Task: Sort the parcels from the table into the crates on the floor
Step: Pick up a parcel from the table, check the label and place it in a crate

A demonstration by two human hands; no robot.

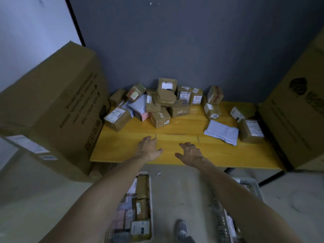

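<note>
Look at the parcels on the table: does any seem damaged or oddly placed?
Yes. The brown box topping the heap by the wall looks torn along its lower edge and sits tilted. The other parcels lie jumbled, not visibly damaged.

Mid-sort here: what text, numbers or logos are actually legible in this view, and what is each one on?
"7-1": handwritten on the white label of a brown parcel at the back of the pile.
"mo": partial print on the brown box at the pile's front; the rest is out of view.
"786": end of a sideways number on the large carton left of the table; its other print is too blurred.
Round logo on the right carton: wording unreadable.
Other labels: too small.
</note>
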